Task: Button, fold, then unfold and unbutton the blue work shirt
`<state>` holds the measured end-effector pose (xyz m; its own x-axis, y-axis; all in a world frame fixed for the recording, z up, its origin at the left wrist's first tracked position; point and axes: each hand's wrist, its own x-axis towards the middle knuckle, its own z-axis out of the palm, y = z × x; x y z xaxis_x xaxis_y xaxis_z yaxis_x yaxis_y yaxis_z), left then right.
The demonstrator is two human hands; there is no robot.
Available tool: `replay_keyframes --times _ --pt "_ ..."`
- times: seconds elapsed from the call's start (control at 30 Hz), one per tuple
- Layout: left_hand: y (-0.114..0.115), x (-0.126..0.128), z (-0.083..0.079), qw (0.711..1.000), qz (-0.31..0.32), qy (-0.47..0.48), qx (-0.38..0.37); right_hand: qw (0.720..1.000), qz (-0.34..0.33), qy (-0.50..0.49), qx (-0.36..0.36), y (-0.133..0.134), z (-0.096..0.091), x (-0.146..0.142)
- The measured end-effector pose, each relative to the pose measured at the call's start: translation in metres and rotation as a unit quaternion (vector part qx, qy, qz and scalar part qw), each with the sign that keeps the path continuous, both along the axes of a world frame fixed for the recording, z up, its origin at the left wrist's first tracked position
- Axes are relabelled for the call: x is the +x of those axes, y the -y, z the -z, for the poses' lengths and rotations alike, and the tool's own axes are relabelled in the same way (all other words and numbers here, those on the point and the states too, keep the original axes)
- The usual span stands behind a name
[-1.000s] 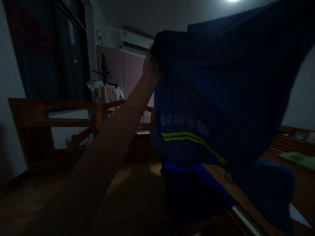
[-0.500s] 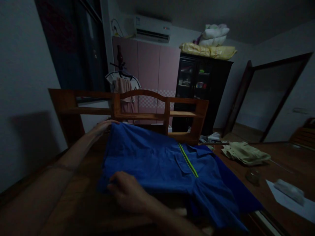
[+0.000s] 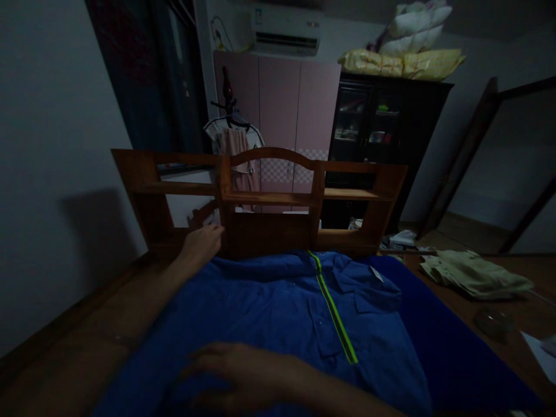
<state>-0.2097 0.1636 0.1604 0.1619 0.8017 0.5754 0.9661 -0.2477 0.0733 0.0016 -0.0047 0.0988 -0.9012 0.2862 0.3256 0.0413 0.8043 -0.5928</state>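
A blue work jacket [image 3: 269, 318] with a yellow-green reflective stripe [image 3: 334, 318] and a chest pocket lies spread over the wooden surface, its collar toward the right. Beyond its far left edge, my left hand [image 3: 203, 243] is raised with the fingers curled together; no cloth shows in them. Low over the near part of the jacket is my right hand [image 3: 243, 370], fingers spread apart and a little blurred. Whether it touches the cloth I cannot tell. Under the jacket's right side lies a darker blue cloth [image 3: 452, 347].
A wooden shelf-like headboard [image 3: 269, 198] stands along the far edge. To the right are a folded pale green garment [image 3: 473, 275], a clear glass dish [image 3: 494, 320] and white paper [image 3: 538, 353]. Behind stand a pink wardrobe [image 3: 278, 98] and a dark cabinet [image 3: 417, 133].
The jacket's left part, earlier lifted by my left hand, now lies lower and spreads toward me. My left hand has come off the cloth. My right hand's fingers have spread. The view has shifted.
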Motion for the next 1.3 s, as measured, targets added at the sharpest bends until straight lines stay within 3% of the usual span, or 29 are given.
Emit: replay_keyframes --times 0.1,0.17,0.27,0.4,0.5,0.63,0.73,0.9,1.17,1.3 --pt "0.012 0.076 0.007 0.991 0.129 -0.012 -0.025 0.986 0.157 -0.013 -0.048 -0.038 -0.006 0.071" --pt "0.021 0.128 0.022 0.974 0.218 0.016 -0.053 0.961 0.271 -0.03 -0.041 -0.068 -0.003 0.121" --pt "0.025 0.192 0.06 0.946 0.298 0.062 -0.11 0.917 0.395 -0.06 0.001 -0.107 0.008 0.189" --pt "0.011 0.239 0.116 0.931 0.304 0.151 -0.136 0.885 0.459 -0.063 0.032 -0.139 0.025 0.251" --pt "-0.004 0.252 0.143 0.916 0.294 0.234 -0.142 0.881 0.47 -0.039 0.032 -0.153 0.036 0.269" --pt "-0.016 0.261 0.157 0.882 0.281 0.337 -0.173 0.886 0.463 -0.014 -0.014 -0.165 0.05 0.266" --pt "-0.018 0.269 0.162 0.872 0.257 0.371 -0.191 0.885 0.464 -0.033 -0.023 -0.167 0.062 0.258" --pt "-0.021 0.278 0.169 0.879 0.239 0.345 -0.228 0.87 0.489 -0.036 -0.05 -0.166 0.079 0.256" --pt "-0.011 0.276 0.166 0.846 0.285 0.387 -0.231 0.884 0.45 -0.044 -0.116 -0.161 0.068 0.261" --pt "-0.004 0.274 0.164 0.841 0.271 0.398 -0.247 0.889 0.44 -0.043 -0.121 -0.156 0.068 0.26"
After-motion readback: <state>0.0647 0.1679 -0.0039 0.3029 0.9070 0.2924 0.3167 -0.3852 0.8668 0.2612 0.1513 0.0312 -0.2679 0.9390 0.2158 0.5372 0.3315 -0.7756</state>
